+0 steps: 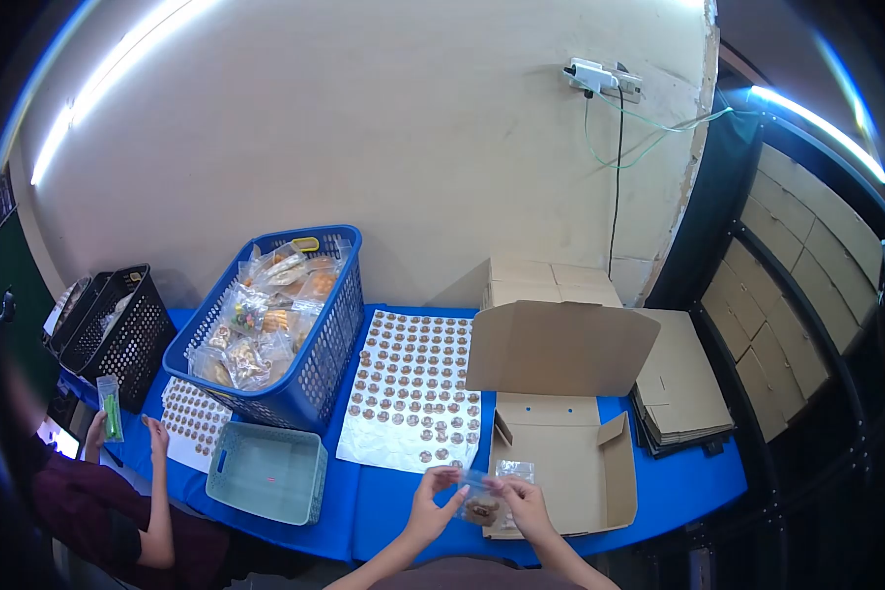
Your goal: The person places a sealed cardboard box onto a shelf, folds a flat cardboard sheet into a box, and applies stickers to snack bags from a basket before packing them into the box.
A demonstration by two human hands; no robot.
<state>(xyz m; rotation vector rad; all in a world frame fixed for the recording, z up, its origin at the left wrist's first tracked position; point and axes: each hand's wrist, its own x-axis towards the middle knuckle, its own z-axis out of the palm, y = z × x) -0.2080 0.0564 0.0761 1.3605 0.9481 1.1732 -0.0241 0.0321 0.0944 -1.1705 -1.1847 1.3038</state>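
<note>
Between my two hands is a clear plastic pouch (482, 509) with something brown in its lower part. My left hand (433, 503) pinches its upper left edge, and my right hand (524, 505) grips the upper right side. Just beyond my right hand, another clear packet (516, 471) lies inside an open cardboard box (570, 468) whose lid stands up at the back. Left of the box, a white sheet of round brown stickers (388, 447) lies flat, with gaps in its lower rows.
A blue basket (339, 349) full of packets stands behind a grey-green basket (315, 492). Another person (98, 501) at left holds a green packet (111, 408) near black baskets (118, 339). Flattened cartons (674, 383) are stacked right; more stickers (195, 425) lie left.
</note>
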